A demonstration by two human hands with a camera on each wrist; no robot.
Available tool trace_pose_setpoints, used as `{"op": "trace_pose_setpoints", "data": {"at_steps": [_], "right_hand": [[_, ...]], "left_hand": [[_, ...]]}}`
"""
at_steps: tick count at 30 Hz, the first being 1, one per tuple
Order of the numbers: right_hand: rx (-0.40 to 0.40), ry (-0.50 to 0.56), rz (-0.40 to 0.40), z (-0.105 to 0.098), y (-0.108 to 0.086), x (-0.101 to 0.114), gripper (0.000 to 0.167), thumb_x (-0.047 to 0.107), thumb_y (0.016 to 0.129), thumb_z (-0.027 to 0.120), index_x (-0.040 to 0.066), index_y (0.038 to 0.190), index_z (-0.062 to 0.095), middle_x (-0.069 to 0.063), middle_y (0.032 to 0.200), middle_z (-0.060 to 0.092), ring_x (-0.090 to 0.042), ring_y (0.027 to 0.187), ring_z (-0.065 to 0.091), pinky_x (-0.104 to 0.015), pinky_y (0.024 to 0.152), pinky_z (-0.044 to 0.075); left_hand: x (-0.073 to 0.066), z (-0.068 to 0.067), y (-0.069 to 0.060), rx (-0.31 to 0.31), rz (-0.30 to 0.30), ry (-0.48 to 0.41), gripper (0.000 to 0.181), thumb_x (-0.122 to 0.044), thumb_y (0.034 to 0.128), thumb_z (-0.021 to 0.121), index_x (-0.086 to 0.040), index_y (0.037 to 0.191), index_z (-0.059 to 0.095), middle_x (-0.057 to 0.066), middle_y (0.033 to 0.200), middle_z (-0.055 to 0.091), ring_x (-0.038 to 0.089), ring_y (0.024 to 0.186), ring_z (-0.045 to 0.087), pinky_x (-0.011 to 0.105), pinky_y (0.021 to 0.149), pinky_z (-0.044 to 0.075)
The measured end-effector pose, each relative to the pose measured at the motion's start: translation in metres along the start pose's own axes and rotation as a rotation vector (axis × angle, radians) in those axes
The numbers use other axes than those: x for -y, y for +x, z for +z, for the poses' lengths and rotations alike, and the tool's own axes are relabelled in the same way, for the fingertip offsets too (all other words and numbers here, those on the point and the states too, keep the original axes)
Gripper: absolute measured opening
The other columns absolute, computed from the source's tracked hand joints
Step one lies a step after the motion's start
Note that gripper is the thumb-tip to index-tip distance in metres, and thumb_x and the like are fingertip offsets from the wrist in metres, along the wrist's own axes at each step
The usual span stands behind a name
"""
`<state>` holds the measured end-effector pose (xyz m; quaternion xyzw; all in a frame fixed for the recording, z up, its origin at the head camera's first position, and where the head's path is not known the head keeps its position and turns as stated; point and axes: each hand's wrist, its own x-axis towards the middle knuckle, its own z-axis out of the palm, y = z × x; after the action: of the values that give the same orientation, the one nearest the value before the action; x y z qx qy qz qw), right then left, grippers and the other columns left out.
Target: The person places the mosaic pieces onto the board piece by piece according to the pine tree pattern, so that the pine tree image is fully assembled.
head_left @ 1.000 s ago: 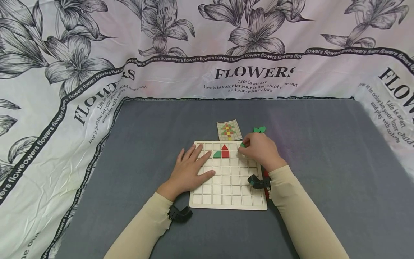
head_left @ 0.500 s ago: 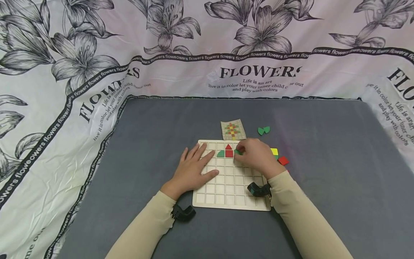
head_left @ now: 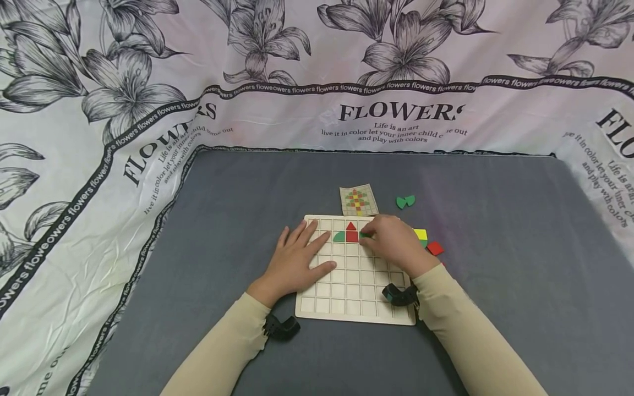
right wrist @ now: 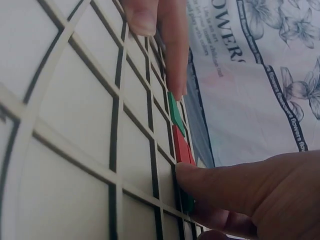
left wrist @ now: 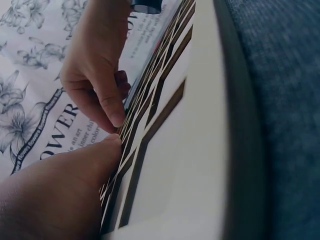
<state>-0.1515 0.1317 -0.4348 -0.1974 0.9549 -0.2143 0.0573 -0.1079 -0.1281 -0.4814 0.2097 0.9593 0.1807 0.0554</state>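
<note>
1. Grey table (head_left: pixel 238 231), under everything else.
2. Pale gridded board (head_left: pixel 366 291), flat on the table beneath both hands.
3. Left hand (head_left: pixel 292 261), released, its fingers spread across the board's left side.
4. Right hand (head_left: pixel 393 242), pinching a small green piece (right wrist: pixel 188 201) over the board's upper rows.
5. Pattern card (head_left: pixel 358 200), just beyond the board's far edge.
6. Red square (head_left: pixel 352 237), in a cell between the two hands, nearer the right.
7. Red triangle (head_left: pixel 351 226), directly beyond that square.
8. The small green piece, at the right hand's fingertips, just right of the red square; whether it sits fully in its cell, I cannot tell.
</note>
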Motion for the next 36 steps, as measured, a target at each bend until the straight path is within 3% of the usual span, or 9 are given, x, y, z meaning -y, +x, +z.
{"op": "trace_pose_setpoints", "data": {"at_steps": [9, 14, 22, 29, 36], "right_hand": [[-0.021, -0.031, -0.033, -0.004, -0.002, -0.001, 0.021, 0.019, 0.090, 0.084, 0.007, 0.107, 0.085, -0.004, 0.097, 0.067, -0.020, 0.083, 0.065, -0.040, 0.072, 0.057], [0.000, -0.034, -0.074, -0.005, -0.003, -0.001, 0.019, 0.018, 0.091, 0.084, 0.009, 0.107, 0.085, -0.004, 0.096, 0.074, -0.021, 0.086, 0.068, -0.039, 0.071, 0.057], [0.044, -0.019, -0.054, -0.012, -0.010, -0.008, 0.021, 0.015, 0.092, 0.080, 0.007, 0.112, 0.082, -0.006, 0.101, 0.074, -0.025, 0.093, 0.071, -0.047, 0.082, 0.059], [0.040, 0.025, -0.004, -0.031, -0.019, -0.027, 0.026, 0.010, 0.097, 0.073, 0.000, 0.120, 0.078, -0.013, 0.108, 0.074, -0.028, 0.094, 0.069, -0.046, 0.077, 0.058], [0.050, 0.050, 0.017, -0.047, -0.025, -0.046, 0.030, 0.007, 0.097, 0.074, -0.004, 0.125, 0.074, -0.023, 0.122, 0.072, -0.041, 0.112, 0.069, -0.058, 0.091, 0.057]], "left_hand": [[-0.001, -0.001, 0.002, -0.009, 0.005, -0.005, 0.075, -0.069, 0.1026, 0.047, -0.030, 0.166, 0.037, 0.004, 0.176, 0.017, 0.027, 0.164, 0.009, 0.061, 0.128, 0.003], [-0.001, -0.002, 0.001, 0.013, -0.006, 0.002, 0.075, -0.069, 0.1026, 0.046, -0.031, 0.166, 0.035, 0.002, 0.177, 0.015, 0.026, 0.164, 0.006, 0.060, 0.129, 0.002], [0.001, -0.001, -0.001, 0.006, 0.005, 0.008, 0.076, -0.070, 0.1022, 0.046, -0.030, 0.166, 0.035, 0.003, 0.177, 0.016, 0.026, 0.164, 0.008, 0.061, 0.129, 0.003], [0.001, -0.001, 0.000, 0.022, 0.005, 0.015, 0.076, -0.071, 0.1023, 0.045, -0.031, 0.166, 0.034, 0.003, 0.177, 0.015, 0.027, 0.164, 0.007, 0.060, 0.129, 0.002], [0.000, -0.001, 0.000, 0.022, 0.004, 0.016, 0.077, -0.070, 0.1025, 0.045, -0.030, 0.167, 0.034, 0.004, 0.177, 0.016, 0.028, 0.164, 0.007, 0.061, 0.128, 0.002]]}}
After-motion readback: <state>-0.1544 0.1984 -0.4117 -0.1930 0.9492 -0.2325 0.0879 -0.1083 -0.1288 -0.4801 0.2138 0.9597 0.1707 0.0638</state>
